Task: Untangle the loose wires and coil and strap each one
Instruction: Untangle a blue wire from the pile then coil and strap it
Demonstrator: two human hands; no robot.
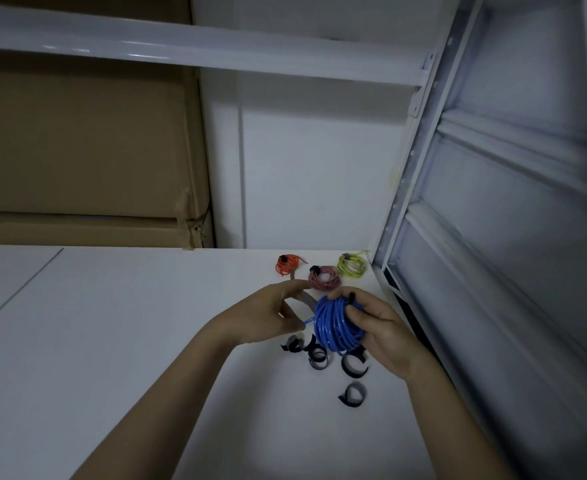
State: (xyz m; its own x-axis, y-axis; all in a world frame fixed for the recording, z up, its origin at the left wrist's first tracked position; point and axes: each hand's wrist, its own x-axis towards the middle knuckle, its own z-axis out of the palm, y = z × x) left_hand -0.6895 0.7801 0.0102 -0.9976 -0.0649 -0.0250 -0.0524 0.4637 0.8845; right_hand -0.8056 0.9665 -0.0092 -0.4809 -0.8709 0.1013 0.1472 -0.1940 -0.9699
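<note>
done: three coils strapped and parked at the back of the counter — orange coil, pink coil, yellow-green coil; each shows a dark strap on it
in hand: blue coil, wound into a bundle, held up just above the counter between both hands
strap step: grey strap runs from the left hand to the coil; looks partway on, not closed yet, as far as I can judge
left: close the strap on blue; no loose unwound wire visible elsewhere
spares: loose black straps lie on the counter right under the coil, one more nearer the camera
right hand: fingers curled round the right side of the blue coil, thumb on its front, firm hold
left hand: fingers pinch the strap tail just left of the coil; blue wire end pokes out toward its thumb
background: cardboard boxes behind the counter, white shelf frame at right
</note>
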